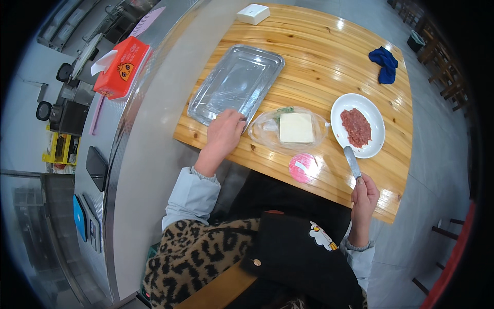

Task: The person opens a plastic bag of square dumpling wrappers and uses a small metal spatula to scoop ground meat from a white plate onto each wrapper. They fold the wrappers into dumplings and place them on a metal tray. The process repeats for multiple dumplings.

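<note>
My left hand [225, 130] rests at the near edge of a metal tray [241, 83] covered with clear plastic film. Its fingers are curled at the rim, and whether they grip it is hidden. In my right hand [364, 197] is a metal spreading knife [351, 160], its blade pointing toward the near rim of a white oval dish [378, 135]. Minced raw meat [356, 127] lies in that dish. Between the hands, a stack of square, pale wrappers [296, 128] sits on a clear plastic bag [266, 129]. Closer to me lies a round pink disc [303, 167].
The wooden table [308, 58] also bears a crumpled blue cloth [384, 65] at far right and a white box [253, 14] at the far end. Along its left runs a low wall [150, 127], with a red tissue pack [122, 68] on the metal counter beyond.
</note>
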Demonstrator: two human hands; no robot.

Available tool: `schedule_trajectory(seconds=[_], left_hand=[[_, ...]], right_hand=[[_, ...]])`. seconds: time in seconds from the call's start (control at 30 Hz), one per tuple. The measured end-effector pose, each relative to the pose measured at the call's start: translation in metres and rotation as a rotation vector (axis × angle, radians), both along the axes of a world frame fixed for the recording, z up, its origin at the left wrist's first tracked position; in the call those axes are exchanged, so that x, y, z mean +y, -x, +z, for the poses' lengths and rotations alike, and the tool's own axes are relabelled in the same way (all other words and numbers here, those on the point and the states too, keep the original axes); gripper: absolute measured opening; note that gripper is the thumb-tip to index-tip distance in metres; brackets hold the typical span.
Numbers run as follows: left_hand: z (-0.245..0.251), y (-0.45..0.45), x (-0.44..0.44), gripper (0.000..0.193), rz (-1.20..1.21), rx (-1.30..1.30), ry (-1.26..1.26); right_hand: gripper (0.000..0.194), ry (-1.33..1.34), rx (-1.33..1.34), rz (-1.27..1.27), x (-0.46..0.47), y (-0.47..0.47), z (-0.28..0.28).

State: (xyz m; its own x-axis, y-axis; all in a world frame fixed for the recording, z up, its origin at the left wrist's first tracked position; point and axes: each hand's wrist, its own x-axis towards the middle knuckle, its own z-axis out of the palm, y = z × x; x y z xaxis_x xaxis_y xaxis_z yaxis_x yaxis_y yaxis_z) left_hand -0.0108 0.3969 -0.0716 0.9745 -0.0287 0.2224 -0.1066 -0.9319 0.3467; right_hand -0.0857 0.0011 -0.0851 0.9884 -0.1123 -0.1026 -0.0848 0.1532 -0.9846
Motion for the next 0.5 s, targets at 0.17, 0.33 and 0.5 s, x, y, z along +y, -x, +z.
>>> schedule_trajectory(seconds=[0.17,0.33,0.5], left_hand=[[0.011,0.005,-0.022,0.025,0.064,-0.128,-0.097],[0.014,0.003,-0.064,0.024,-0.16,-0.31,0.098],[0.008,0.014,-0.071,0.008,-0.195,-0.287,0.289]], right_hand=[[0.023,0.021,-0.007,-0.018,-0.002,-0.001,0.004],[0.023,0.032,0.009,-0.013,0.0,-0.001,0.002],[0.023,0.026,0.001,-0.033,-0.001,-0.001,-0.001]])
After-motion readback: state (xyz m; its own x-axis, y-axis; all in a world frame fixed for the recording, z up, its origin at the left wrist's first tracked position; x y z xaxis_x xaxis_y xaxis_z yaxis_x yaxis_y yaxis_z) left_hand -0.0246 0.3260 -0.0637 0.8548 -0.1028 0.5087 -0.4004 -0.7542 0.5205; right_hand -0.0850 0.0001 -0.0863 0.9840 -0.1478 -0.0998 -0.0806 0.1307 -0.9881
